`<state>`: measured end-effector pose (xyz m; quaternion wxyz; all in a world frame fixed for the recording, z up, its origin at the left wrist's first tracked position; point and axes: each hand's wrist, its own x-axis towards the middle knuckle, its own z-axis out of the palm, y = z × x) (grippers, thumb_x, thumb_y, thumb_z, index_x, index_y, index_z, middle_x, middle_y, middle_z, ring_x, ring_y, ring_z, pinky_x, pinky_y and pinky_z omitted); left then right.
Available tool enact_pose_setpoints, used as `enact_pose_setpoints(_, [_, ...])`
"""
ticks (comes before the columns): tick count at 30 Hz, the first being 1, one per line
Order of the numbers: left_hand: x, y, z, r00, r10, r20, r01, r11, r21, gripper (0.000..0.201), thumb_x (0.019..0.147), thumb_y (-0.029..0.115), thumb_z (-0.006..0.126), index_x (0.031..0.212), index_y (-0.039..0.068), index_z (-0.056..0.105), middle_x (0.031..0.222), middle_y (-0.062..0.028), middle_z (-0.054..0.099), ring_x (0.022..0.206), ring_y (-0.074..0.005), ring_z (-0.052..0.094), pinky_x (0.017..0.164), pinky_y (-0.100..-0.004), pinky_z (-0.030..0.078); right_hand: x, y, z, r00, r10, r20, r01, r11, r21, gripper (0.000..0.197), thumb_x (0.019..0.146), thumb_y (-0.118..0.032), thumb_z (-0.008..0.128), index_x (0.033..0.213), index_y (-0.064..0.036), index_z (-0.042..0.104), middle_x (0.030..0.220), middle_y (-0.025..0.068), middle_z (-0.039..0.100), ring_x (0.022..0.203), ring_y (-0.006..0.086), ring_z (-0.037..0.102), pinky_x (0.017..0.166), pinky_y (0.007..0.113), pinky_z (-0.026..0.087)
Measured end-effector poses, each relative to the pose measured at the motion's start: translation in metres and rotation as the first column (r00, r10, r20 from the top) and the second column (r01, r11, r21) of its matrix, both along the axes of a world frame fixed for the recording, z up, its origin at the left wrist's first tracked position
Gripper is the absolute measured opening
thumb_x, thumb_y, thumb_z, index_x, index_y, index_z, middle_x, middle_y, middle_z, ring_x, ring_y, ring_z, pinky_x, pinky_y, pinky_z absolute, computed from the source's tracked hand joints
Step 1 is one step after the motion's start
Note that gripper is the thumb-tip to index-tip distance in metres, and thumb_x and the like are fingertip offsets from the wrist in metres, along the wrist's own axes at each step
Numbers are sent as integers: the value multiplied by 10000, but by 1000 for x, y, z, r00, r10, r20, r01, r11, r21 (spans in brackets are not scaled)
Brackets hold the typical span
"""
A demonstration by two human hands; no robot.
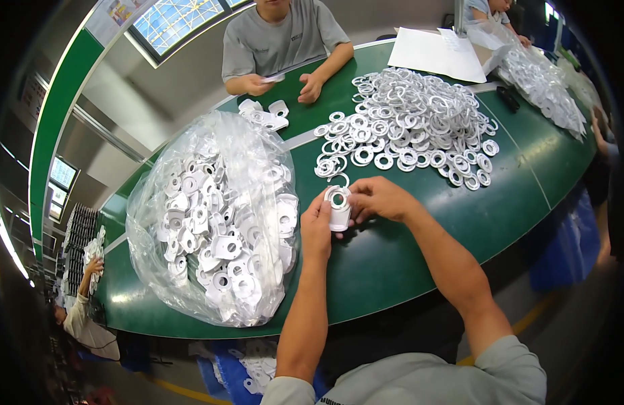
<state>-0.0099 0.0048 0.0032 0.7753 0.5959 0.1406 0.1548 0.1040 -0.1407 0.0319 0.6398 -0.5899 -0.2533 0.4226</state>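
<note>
A white plastic part with a rounded top and a round hole is between my two hands, a little above the green table. My left hand grips it along its left side, thumb near the hole. At the right edge of the same part, my right hand has its fingers closed on it. A white ring seems to sit around the hole; I cannot make out whether it is separate. Just beyond my hands lies a large heap of white rings. To the left, a clear plastic bag holds many similar white parts.
Across the green table, a co-worker holds a white piece beside a few white parts. White sheets, a black object and another filled clear bag are at the far right. Other people work at both ends.
</note>
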Motion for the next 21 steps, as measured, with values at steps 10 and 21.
enact_pose_setpoints(10, [-5,-2,7,986,-60,-153,63,998,15,358,1016,236,400,1257,21,553,882,-68,688,517,-118,623,342,-176,341,10,-8,-9,982,2,-187,-17,997,-75,210,914,-182,650,929,25,615,796,100,650,641,158,653,548,274,564])
enact_pose_setpoints(21, [-1,-4,7,994,0,-109,24,975,220,348,957,179,517,1261,10,536,923,-70,672,575,-107,630,402,-186,393,9,-8,-11,979,-4,-204,-16,995,-95,141,895,-85,636,937,43,596,823,122,650,678,181,672,594,295,596])
